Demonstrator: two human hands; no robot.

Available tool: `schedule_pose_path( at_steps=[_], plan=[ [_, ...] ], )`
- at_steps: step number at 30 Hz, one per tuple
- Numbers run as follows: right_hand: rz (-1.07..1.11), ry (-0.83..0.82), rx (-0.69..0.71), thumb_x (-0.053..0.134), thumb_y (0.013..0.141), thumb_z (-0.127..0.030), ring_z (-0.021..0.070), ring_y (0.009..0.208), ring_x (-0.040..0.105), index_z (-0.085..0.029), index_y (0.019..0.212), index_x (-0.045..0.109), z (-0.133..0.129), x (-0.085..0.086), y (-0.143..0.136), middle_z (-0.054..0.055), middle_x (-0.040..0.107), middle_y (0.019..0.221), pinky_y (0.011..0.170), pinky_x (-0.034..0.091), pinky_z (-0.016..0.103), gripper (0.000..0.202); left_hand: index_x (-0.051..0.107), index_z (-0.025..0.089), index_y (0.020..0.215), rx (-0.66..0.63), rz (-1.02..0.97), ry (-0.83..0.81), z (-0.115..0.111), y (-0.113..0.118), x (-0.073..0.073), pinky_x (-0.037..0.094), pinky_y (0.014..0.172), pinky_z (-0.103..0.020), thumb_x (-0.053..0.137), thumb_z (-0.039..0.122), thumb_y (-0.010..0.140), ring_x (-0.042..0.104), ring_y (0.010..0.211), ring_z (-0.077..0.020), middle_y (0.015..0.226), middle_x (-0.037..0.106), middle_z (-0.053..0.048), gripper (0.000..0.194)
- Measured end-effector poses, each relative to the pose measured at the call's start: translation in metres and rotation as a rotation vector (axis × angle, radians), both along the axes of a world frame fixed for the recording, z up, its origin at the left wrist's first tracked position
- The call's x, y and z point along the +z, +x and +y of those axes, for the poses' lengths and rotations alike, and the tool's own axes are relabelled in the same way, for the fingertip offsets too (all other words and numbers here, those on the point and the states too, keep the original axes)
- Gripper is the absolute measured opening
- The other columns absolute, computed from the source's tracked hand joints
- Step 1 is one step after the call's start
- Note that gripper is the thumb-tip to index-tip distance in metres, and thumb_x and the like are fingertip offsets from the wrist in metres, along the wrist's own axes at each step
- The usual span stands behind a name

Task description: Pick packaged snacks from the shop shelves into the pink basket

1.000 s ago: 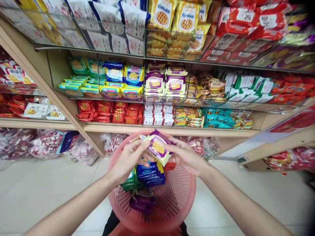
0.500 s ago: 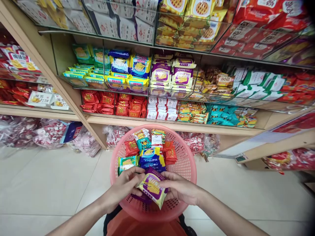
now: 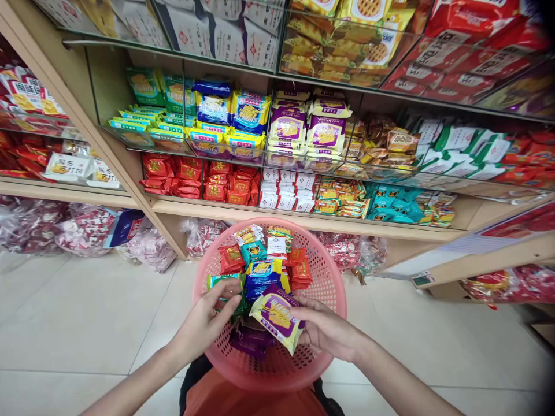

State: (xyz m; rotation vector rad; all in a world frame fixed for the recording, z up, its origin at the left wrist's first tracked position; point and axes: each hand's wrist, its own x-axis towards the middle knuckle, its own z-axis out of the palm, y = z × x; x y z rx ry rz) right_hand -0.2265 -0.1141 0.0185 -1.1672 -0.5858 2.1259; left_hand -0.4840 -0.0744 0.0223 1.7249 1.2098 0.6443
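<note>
A purple and cream biscuit packet (image 3: 280, 316) is held by my right hand (image 3: 327, 329), thumb on top and fingers beneath. My left hand (image 3: 206, 320) is apart from that packet, thumb and fingers spread, over a green biscuit packet (image 3: 238, 306) that it partly hides. Both hands are above a pink plastic basket (image 3: 329, 283) with a holed wall. Inside lie a blue and yellow packet (image 3: 262, 279), red packets (image 3: 300, 271), a teal packet (image 3: 252, 252), a white packet (image 3: 276, 247) and a dark purple packet (image 3: 251, 342) near the front.
Ahead stand wooden shelves (image 3: 303, 215) with clear-fronted bins of wrapped snacks. Purple biscuit packets (image 3: 325, 130) fill one middle bin. Bulging plastic bags (image 3: 89, 234) lie under the bottom shelf on the tiled floor (image 3: 87, 312). A side shelf (image 3: 511, 242) stands at the right.
My left hand has let go of the purple biscuit packet and moved left. My right hand keeps the packet, shifted slightly right. The dark purple packet below shows more.
</note>
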Motion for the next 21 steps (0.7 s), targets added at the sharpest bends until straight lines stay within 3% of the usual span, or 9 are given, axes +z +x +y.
schedule_pose_path(
  at_steps=[4, 6, 8, 11, 14, 18, 21],
  plan=[
    [-0.004, -0.016, -0.003, 0.073, 0.073, -0.028, 0.0168, 0.084, 0.068, -0.015, 0.109, 0.059, -0.001, -0.005, -0.001, 0.009, 0.070, 0.102, 0.071, 0.055, 0.028, 0.040, 0.051, 0.025, 0.123, -0.202, 0.109, 0.249, -0.001, -0.003, -0.006, 0.045, 0.101, -0.036, 0.042, 0.030, 0.091, 0.053, 0.117, -0.0194, 0.126, 0.058, -0.008, 0.034],
    [-0.004, -0.033, -0.004, 0.073, 0.073, -0.027, 0.0170, 0.084, 0.067, -0.015, 0.108, 0.059, -0.003, -0.009, -0.003, 0.009, 0.070, 0.101, 0.072, 0.055, 0.030, 0.040, 0.052, 0.025, 0.124, -0.227, 0.103, 0.262, -0.003, -0.002, -0.010, 0.041, 0.105, -0.036, 0.042, 0.028, 0.091, 0.048, 0.123, -0.0199, 0.131, 0.053, -0.008, 0.035],
    [0.017, -0.046, -0.015, 0.073, 0.072, -0.026, 0.0170, 0.084, 0.067, -0.015, 0.106, 0.059, -0.006, -0.013, -0.006, 0.008, 0.070, 0.100, 0.074, 0.054, 0.031, 0.039, 0.051, 0.025, 0.124, -0.144, 0.045, 0.159, -0.008, 0.001, -0.012, 0.046, 0.100, -0.035, 0.042, 0.032, 0.090, 0.051, 0.119, -0.0202, 0.131, 0.053, -0.009, 0.036],
    [0.070, -0.042, -0.071, 0.074, 0.071, -0.023, 0.0167, 0.087, 0.066, -0.016, 0.106, 0.059, -0.012, -0.014, -0.014, 0.007, 0.069, 0.101, 0.079, 0.052, 0.032, 0.039, 0.048, 0.023, 0.123, 0.058, -0.172, -0.172, -0.018, 0.010, -0.010, 0.055, 0.081, -0.031, 0.047, 0.044, 0.087, 0.060, 0.102, -0.0194, 0.121, 0.058, -0.010, 0.042],
    [0.103, -0.015, -0.145, 0.073, 0.072, -0.022, 0.0162, 0.090, 0.065, -0.018, 0.108, 0.058, -0.019, -0.013, -0.028, 0.007, 0.068, 0.106, 0.081, 0.050, 0.030, 0.040, 0.049, 0.022, 0.120, 0.084, -0.383, -0.475, -0.028, 0.022, -0.003, 0.056, 0.077, -0.030, 0.053, 0.052, 0.082, 0.061, 0.099, -0.0196, 0.117, 0.061, -0.008, 0.049],
    [0.098, 0.036, -0.225, 0.074, 0.071, -0.023, 0.0158, 0.091, 0.064, -0.019, 0.103, 0.059, -0.027, -0.011, -0.045, 0.004, 0.067, 0.105, 0.080, 0.049, 0.028, 0.036, 0.055, 0.021, 0.114, 0.046, -0.524, -0.572, -0.030, 0.035, 0.006, 0.050, 0.088, -0.032, 0.066, 0.047, 0.075, 0.060, 0.102, -0.0197, 0.114, 0.064, -0.007, 0.048],
    [0.074, 0.081, -0.209, 0.075, 0.071, -0.024, 0.0154, 0.089, 0.063, -0.021, 0.104, 0.058, -0.027, -0.008, -0.048, 0.003, 0.066, 0.103, 0.078, 0.049, 0.027, 0.037, 0.061, 0.020, 0.107, 0.043, -0.531, -0.617, -0.025, 0.037, 0.010, 0.048, 0.089, -0.032, 0.074, 0.041, 0.068, 0.060, 0.101, -0.0202, 0.112, 0.066, -0.006, 0.046]
  ],
)
